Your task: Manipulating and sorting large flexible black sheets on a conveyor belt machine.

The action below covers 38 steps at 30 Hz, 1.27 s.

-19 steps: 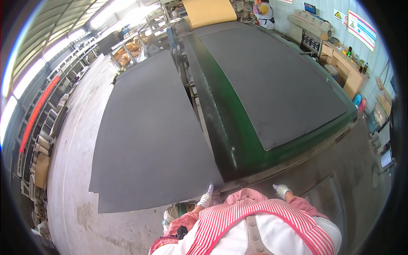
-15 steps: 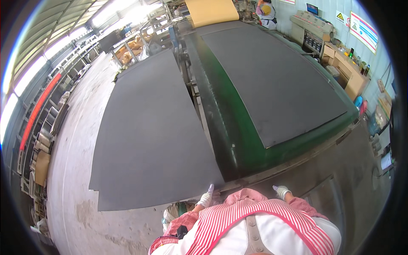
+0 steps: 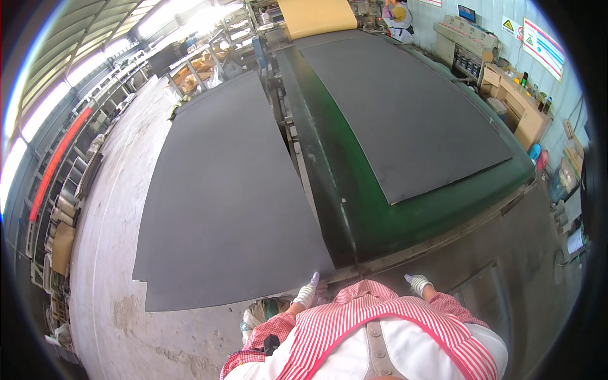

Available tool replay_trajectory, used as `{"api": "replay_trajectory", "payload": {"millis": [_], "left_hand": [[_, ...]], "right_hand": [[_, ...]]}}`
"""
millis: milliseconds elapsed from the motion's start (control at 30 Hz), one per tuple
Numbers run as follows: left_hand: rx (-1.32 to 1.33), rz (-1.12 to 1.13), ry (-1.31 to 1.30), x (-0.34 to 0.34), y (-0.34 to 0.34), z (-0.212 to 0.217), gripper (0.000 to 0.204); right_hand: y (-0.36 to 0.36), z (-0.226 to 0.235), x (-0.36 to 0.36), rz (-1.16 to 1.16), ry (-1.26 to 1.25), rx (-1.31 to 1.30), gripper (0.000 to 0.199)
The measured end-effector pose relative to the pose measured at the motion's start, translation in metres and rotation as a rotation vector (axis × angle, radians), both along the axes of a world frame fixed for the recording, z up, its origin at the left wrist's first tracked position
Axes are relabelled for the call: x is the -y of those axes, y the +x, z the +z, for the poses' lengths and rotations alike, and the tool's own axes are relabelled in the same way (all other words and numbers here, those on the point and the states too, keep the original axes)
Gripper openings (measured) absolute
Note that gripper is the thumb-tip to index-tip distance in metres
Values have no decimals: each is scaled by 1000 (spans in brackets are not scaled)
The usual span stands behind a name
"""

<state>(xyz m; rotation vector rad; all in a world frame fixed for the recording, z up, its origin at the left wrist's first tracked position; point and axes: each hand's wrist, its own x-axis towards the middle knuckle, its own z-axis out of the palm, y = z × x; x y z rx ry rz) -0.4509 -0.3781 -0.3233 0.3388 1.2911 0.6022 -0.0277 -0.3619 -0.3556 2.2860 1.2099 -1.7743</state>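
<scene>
A large dark grey sheet [image 3: 221, 190] lies flat on the left, its near right corner close to my left hand [image 3: 306, 293]. That hand wears a whitish glove with purple fingertips; one digit points up at the sheet's edge, and the hand looks open with nothing visible in it. My right hand [image 3: 418, 285], gloved alike, hovers apart from the belt's near edge, a digit stretched out, holding nothing I can see. A second dark grey sheet [image 3: 411, 120] rests on the green conveyor belt [image 3: 443, 202], ahead of both hands. Lower fingers of both hands are partly hidden.
A tan roll or sheet [image 3: 316, 18] stands at the belt's far end. Another person [image 3: 399, 22] is at the far right, near a control console [image 3: 465, 44] and a wooden desk [image 3: 516, 104]. A bag [image 3: 256, 316] sits beside my left forearm. Racks line the left wall.
The sheet on the green belt has shifted slightly away from me, baring more belt at its near end. The left sheet and both my hands stay almost in place.
</scene>
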Motion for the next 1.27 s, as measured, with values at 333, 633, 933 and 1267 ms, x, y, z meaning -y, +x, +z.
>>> {"api": "replay_trajectory", "payload": {"millis": [333, 633, 933, 1267], "left_hand": [[72, 164, 20, 2, -5, -6, 79], [258, 882, 356, -13, -11, 60, 35], [179, -337, 524, 18, 50, 217, 43], [171, 233, -106, 77, -35, 152, 47]], "right_hand": [[5, 0, 7, 245, 39, 175, 57], [-87, 57, 2, 172, 265, -552, 61], [-190, 145, -65, -297, 843, -898, 43], [-165, 156, -93, -622, 246, -1081, 44]]}}
